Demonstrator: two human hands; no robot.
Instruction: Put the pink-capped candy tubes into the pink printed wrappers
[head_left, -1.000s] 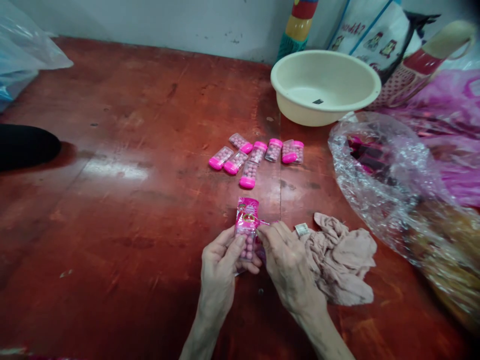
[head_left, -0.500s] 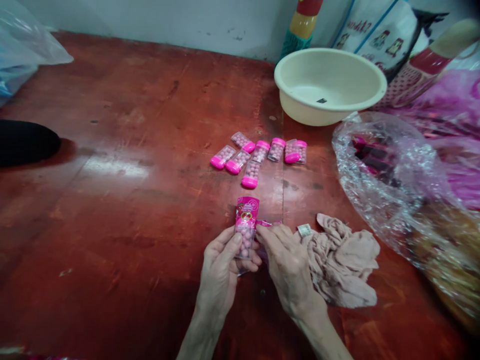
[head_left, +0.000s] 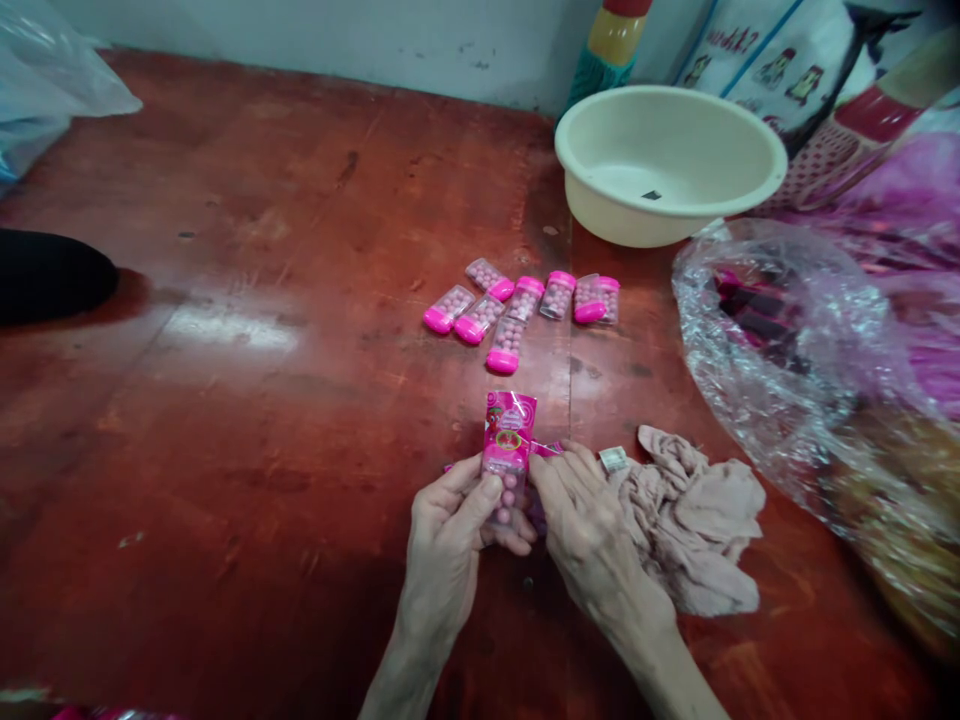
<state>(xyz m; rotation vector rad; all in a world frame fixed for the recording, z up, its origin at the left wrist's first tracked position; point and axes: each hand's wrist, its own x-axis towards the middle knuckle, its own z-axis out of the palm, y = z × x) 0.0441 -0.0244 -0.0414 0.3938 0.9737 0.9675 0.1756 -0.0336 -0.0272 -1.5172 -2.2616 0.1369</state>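
Observation:
My left hand (head_left: 450, 520) is closed around a candy pack (head_left: 510, 450), thumb in front and fingers behind. The pack is a clear container of pink candy balls with a printed pink wrapper over its upper part. At the pack's right edge, the curled fingers of my right hand (head_left: 589, 520) meet the wrapper; their exact grip is partly hidden. More pink wrapping (head_left: 547, 449) shows behind my right fingers. Beyond my hands lie several pink-capped candy containers (head_left: 504, 345) in a loose group, some overlapping.
A cream basin (head_left: 671, 215) stands at the back right. A crumpled beige cloth (head_left: 697, 530) lies right of my right hand. Clear plastic bags (head_left: 750, 400) with pink contents fill the right side. A dark rounded object (head_left: 56, 277) juts in from the left over the red surface (head_left: 262, 440).
The pack and both hands have shifted slightly right. The pack has turned a little, and its printed wrapper now faces me more fully. The view has moved slightly.

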